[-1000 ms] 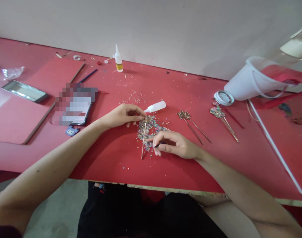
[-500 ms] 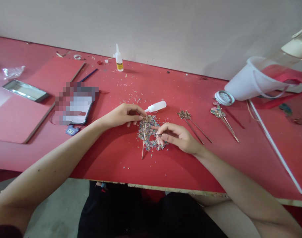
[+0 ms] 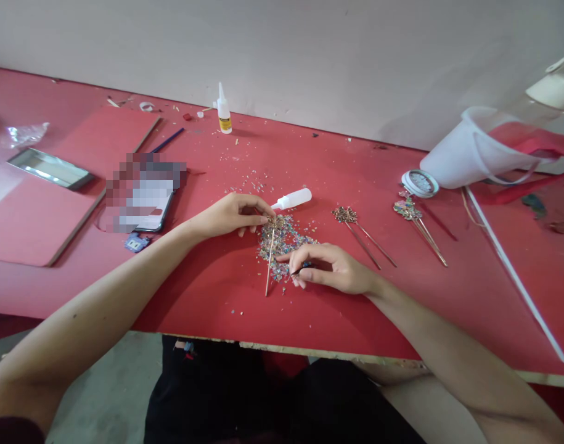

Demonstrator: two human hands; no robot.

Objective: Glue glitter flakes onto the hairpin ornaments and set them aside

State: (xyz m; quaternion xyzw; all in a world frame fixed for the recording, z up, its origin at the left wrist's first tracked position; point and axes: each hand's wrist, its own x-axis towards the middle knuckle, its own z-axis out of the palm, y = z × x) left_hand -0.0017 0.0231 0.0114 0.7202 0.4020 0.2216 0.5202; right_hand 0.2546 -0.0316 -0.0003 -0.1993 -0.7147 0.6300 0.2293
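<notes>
My left hand (image 3: 238, 214) is closed on the ornate head of a gold hairpin (image 3: 270, 262), whose prong points toward me. Under it spreads a pile of shiny, multicoloured flakes (image 3: 282, 237). Over the pile's near right side, my right hand (image 3: 325, 266) is closed around a thin dark tool (image 3: 300, 270); the fingers cover most of it, so its kind is unclear. Just beyond the pile lies a small white squeeze bottle (image 3: 294, 198), its nozzle near my left fingertips.
At right lie a gold two-pronged hairpin (image 3: 345, 214) and one with coloured petals (image 3: 405, 208), near a round white container (image 3: 420, 183) and a white bucket (image 3: 466, 151). A glue bottle (image 3: 224, 117) stands at the back. Leftward are a phone (image 3: 152, 197) and a metal-rimmed box (image 3: 50, 168).
My right hand has moved a little toward me, over the near edge of the flakes, with the dark tool in it. The left hand and its hairpin stay in place.
</notes>
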